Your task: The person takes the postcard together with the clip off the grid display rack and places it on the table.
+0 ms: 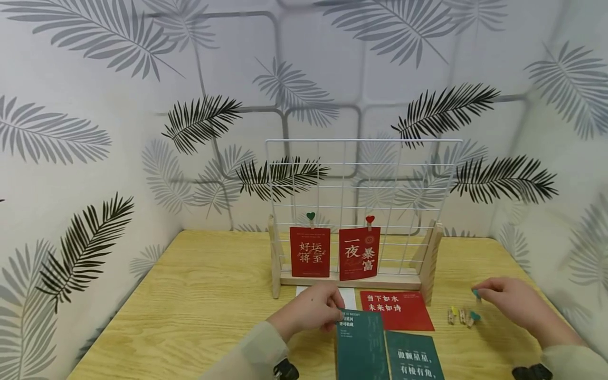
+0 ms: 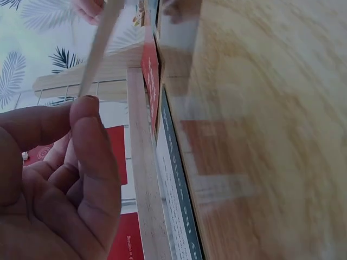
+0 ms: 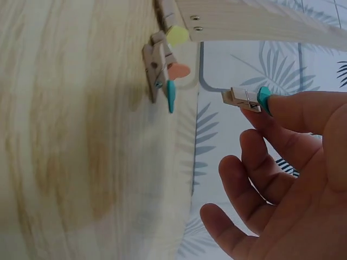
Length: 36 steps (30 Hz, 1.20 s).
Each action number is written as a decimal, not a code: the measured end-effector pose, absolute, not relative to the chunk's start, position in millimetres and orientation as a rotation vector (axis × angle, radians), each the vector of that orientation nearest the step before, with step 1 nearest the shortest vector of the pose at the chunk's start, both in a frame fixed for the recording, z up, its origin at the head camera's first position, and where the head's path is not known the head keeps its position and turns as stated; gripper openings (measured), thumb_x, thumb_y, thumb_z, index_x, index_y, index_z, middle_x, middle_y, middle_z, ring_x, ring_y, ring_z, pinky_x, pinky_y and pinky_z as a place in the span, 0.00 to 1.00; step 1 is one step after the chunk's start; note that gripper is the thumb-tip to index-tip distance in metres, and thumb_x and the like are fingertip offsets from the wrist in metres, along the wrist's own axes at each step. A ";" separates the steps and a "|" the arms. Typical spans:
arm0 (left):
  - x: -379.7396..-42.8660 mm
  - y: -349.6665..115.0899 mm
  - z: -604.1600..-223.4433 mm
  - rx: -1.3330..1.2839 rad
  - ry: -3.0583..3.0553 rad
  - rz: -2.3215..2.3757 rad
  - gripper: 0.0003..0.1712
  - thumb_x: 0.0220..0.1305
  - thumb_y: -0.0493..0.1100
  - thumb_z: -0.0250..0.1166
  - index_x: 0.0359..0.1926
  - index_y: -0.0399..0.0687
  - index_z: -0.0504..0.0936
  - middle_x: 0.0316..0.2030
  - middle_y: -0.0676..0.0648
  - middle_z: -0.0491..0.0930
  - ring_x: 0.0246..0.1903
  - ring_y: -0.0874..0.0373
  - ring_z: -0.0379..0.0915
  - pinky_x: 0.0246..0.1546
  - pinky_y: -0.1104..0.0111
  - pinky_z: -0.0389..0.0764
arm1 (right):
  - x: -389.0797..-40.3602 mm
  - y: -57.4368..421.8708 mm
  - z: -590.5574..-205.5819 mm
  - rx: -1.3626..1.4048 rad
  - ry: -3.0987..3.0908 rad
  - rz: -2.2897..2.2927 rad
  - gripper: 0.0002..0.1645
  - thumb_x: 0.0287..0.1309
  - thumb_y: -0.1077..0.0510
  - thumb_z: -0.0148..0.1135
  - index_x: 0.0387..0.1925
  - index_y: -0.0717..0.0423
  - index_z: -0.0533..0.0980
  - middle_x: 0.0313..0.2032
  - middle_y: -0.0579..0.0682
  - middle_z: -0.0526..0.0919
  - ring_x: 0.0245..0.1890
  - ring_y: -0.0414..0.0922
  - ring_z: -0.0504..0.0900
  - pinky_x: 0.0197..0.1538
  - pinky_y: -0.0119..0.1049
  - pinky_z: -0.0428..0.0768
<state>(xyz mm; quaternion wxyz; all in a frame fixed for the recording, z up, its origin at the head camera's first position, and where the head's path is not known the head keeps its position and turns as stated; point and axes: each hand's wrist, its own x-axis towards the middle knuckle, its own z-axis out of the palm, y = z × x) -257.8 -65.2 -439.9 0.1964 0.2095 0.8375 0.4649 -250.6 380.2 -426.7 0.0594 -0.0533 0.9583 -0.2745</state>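
Note:
My left hand [image 1: 317,310] pinches the top left corner of a dark green card [image 1: 362,343] with white print. In the left wrist view this card [image 2: 101,47] shows nearly edge-on between thumb and fingers. My right hand [image 1: 515,303], off to the right, holds a small wooden clothespin [image 3: 242,99] with a teal heart between thumb and index finger. Below the right hand several more clothespins [image 1: 463,316] lie on the table, with yellow, orange and teal tops. Another dark green card [image 1: 414,354] and a red card [image 1: 398,310] lie near the held card.
A white wire grid rack [image 1: 363,207] on wooden feet stands at the back. Two red cards hang on it: one [image 1: 310,262] from a green-heart clothespin, the other [image 1: 353,269] from a red-heart one. A pale card [image 1: 349,299] lies before its base on the wooden table [image 1: 209,295].

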 end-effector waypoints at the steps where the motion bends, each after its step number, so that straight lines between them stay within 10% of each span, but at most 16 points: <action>1: -256.9 -65.6 -440.4 0.585 2.362 1.272 0.06 0.65 0.35 0.68 0.36 0.47 0.79 0.25 0.47 0.81 0.22 0.55 0.78 0.26 0.65 0.80 | -250.7 381.4 -428.1 -0.161 2.893 -0.835 0.26 0.76 0.46 0.52 0.54 0.65 0.80 0.54 0.68 0.80 0.52 0.68 0.78 0.44 0.58 0.79; 36: -251.9 -53.7 -447.3 0.804 2.710 0.447 0.10 0.63 0.48 0.72 0.31 0.61 0.77 0.27 0.62 0.75 0.29 0.64 0.69 0.34 0.66 0.72 | -251.1 398.1 -457.2 -0.235 2.830 -0.714 0.17 0.72 0.52 0.56 0.48 0.57 0.85 0.48 0.58 0.85 0.52 0.64 0.80 0.52 0.60 0.77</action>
